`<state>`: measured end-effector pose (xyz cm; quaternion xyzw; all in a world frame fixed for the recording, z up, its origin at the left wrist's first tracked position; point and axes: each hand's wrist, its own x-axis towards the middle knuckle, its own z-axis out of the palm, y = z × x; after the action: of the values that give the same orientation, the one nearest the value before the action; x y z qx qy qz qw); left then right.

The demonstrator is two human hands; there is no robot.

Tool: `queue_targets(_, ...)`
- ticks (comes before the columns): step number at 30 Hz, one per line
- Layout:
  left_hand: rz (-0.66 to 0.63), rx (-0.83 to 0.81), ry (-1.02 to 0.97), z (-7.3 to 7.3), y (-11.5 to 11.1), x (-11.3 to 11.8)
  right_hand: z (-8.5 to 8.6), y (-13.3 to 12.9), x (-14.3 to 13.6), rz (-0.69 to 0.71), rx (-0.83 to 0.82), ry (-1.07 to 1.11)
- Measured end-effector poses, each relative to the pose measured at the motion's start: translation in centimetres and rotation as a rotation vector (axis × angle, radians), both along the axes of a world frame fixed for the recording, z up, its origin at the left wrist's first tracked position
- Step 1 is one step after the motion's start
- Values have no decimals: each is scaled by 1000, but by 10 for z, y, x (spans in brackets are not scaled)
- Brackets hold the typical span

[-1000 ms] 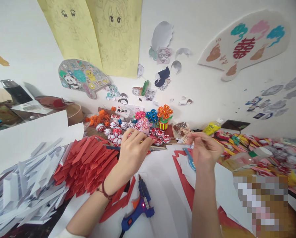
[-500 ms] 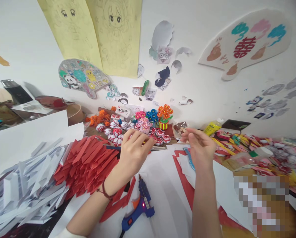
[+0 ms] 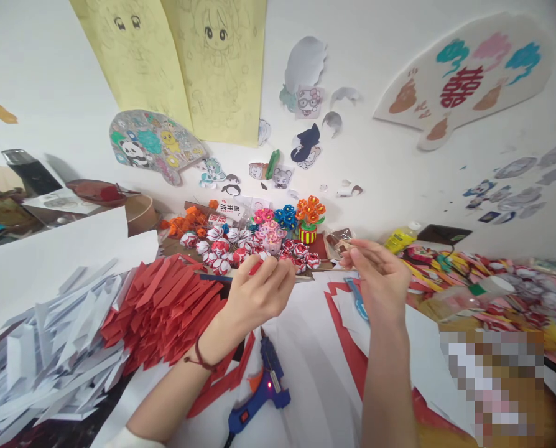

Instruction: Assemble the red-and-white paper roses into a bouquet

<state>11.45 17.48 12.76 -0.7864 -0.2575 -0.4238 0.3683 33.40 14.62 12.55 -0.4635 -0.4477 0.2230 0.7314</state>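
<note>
My left hand [image 3: 262, 289] is closed above the white paper, its back toward me. A small red piece [image 3: 256, 267] shows at its curled fingers; most of it is hidden. To the right, my right hand [image 3: 375, 270] is raised with thumb and fingertips pinched together; what they hold is too small to make out. Between my forearms lies a blue hot glue gun [image 3: 271, 376] with a lit red light. Red folded paper strips [image 3: 163, 305] are heaped left of my left hand. Red-and-white paper flowers [image 3: 219, 247] lie just beyond it.
White paper strips [image 3: 58, 348] are piled at the far left. A blue tool [image 3: 356, 298] lies partly behind my right wrist. Beyond are a striped pot [image 3: 307, 234] of orange flowers and a yellow bottle [image 3: 402, 238]. A clear bottle [image 3: 464, 297] rests among colourful strips at the right.
My left hand has turned slightly and dropped a little toward me, and the red piece at its fingers shows more. My right hand has shifted slightly right, still pinched.
</note>
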Motion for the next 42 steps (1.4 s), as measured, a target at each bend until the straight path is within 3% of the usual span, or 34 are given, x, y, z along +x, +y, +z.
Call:
queue_targets(13, -21, -5, -17, 1, 2, 0, 0, 0, -2, -56, 103, -58)
queue_targets(19, -38, -29, -12, 0, 6, -4, 0, -1, 8, 47, 88, 22)
queue_targets(22, -49, 14, 10, 0, 8, -7, -2, -3, 17, -43, 46, -4)
queue_targets(26, -79, 1, 76, 1, 13, -11, -2, -9, 27, -185, -50, -405)
queue_targets(30, -42, -18, 140, 0, 16, -13, 2, -13, 24, -138, -117, -985)
queue_targets(33, -16, -8, 155, 1, 18, -13, 2, -11, 11, -74, -139, -1170)
queue_targets(37, -21, -33, 99, 3, 19, -13, -3, -2, -7, 64, -170, -1138)
queue_targets(42, 58, 45, -17, 4, 18, -16, -11, 12, -19, 235, -255, -806)
